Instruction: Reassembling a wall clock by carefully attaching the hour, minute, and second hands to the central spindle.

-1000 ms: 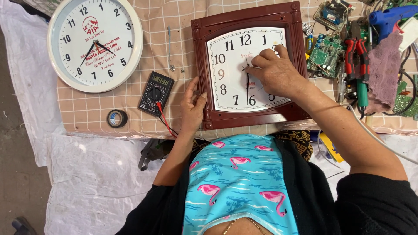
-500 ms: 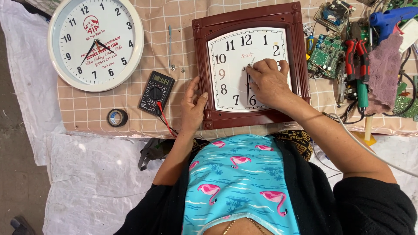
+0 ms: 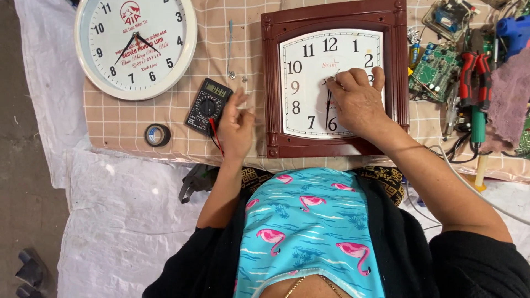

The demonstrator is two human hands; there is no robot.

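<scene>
My right hand (image 3: pixel 358 102) lies palm down on the white face of the square clock (image 3: pixel 335 83), which sits in its dark red-brown frame on the checked cloth (image 3: pixel 243 33) right in front of me. My forearm comes in from the lower right and crosses the bottom edge of the frame. The fingers are curled together, and thumb and forefinger pinch at the clock hands (image 3: pixel 329 94) near the centre of the dial; I cannot tell how firmly they have them. My knuckles hide the lower right numerals.

My left hand (image 3: pixel 236 124) hovers just beside the left edge of the frame, fingers loosely spread and slightly bent, holding nothing. It blurs a little. Right beside it, to the left, lies a small black multimeter (image 3: pixel 207 105), its red lead running under my palm.

A roll of black tape (image 3: pixel 157 134) lies further left, near the cloth's front edge. A round white clock (image 3: pixel 136 45) rests at the upper left. To the right of the frame lie green circuit boards (image 3: pixel 433 65), red-handled pliers (image 3: pixel 475 72) and a pinkish rag (image 3: pixel 510 102).
</scene>
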